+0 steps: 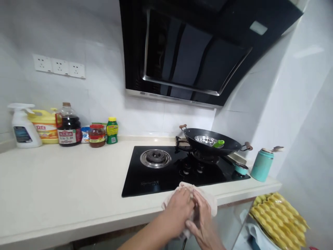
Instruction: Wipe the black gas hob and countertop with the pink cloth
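Note:
A pale pinkish cloth (212,204) is bunched between my two hands at the front edge of the counter, just before the gas hob (166,182). My left hand (180,207) curls over the top of it, knuckles up. From the right, my right hand (203,212) presses against the cloth, its fingers bent close to the left hand's fingertips and its thumb lower down. Folds of cloth stick out on both sides, while the part inside the hands is hidden.
A black wok (229,147) holding a perforated metal piece sits on the right burner. Left on the counter (65,180) stand a spray bottle (24,130), a soy sauce bottle (69,128) and jars. A teal canister (262,166) is right; yellow egg trays (281,218) lie below. The range hood (197,52) hangs overhead.

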A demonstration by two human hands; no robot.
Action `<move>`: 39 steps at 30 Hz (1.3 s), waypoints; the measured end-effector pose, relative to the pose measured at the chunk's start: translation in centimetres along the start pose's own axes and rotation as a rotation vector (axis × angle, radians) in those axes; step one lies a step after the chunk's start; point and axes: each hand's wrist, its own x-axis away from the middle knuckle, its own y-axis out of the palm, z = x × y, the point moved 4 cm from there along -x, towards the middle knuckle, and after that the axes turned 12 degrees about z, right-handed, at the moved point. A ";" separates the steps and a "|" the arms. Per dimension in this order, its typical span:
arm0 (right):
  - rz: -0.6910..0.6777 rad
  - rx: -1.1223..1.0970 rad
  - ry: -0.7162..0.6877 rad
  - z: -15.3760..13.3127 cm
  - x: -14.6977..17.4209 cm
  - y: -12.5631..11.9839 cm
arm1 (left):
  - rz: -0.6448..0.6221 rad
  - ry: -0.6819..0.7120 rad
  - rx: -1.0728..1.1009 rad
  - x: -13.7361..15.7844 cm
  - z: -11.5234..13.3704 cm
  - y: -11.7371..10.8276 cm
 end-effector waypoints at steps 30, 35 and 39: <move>-0.401 0.315 -0.260 -0.3 -4.4 2.7 | 0.086 -0.569 0.062 17.1 -19.4 -6.4; -0.476 0.416 -0.044 7.2 -5.6 -2.7 | 0.112 -0.573 0.063 17.1 -19.1 -6.3; -0.467 0.442 0.163 13.7 -5.9 -7.0 | 0.095 -0.612 0.063 17.3 -18.9 -6.3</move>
